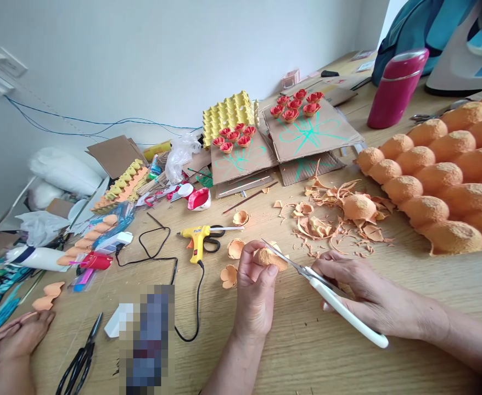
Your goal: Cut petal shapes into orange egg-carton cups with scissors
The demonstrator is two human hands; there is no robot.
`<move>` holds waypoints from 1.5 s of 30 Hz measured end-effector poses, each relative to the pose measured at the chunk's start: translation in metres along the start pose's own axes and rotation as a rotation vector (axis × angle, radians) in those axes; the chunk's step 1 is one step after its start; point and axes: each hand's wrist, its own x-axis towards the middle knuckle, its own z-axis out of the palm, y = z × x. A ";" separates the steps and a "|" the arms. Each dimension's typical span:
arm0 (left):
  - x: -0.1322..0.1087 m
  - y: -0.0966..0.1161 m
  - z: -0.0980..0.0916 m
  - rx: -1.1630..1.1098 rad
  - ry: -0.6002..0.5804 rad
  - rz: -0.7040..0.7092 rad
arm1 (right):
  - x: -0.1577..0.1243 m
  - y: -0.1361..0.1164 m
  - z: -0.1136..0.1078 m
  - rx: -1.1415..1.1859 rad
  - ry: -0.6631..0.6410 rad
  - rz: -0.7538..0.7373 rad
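Note:
Between the thumb and fingers of my left hand [255, 299] is an orange egg carton cup [270, 258], its rounded base toward me. My right hand [360, 291] grips white-handled scissors [348, 310]. Their blades lie at the cup's upper right edge; I cannot tell whether they touch it. Left of the cup, petal-shaped orange cups [236, 249] lie on the table. Beyond my right hand is a heap of orange scraps [327, 216] with an uncut cup [359, 207] among them.
A large orange egg tray [442, 208] fills the right side. A yellow glue gun [199, 241] with a black cord lies left of my hands. Cardboard sheets [307, 131] bear red flowers. Black scissors [80, 354] and another person's hands [27, 334] are at lower left.

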 end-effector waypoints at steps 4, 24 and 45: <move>0.001 -0.001 -0.002 0.015 -0.015 0.004 | 0.000 0.001 0.000 -0.031 0.005 0.001; 0.001 -0.004 0.000 0.028 -0.032 -0.049 | 0.008 0.014 0.004 0.193 0.189 0.096; -0.004 -0.020 0.002 0.042 -0.190 -0.230 | 0.005 0.012 0.011 0.500 0.245 0.070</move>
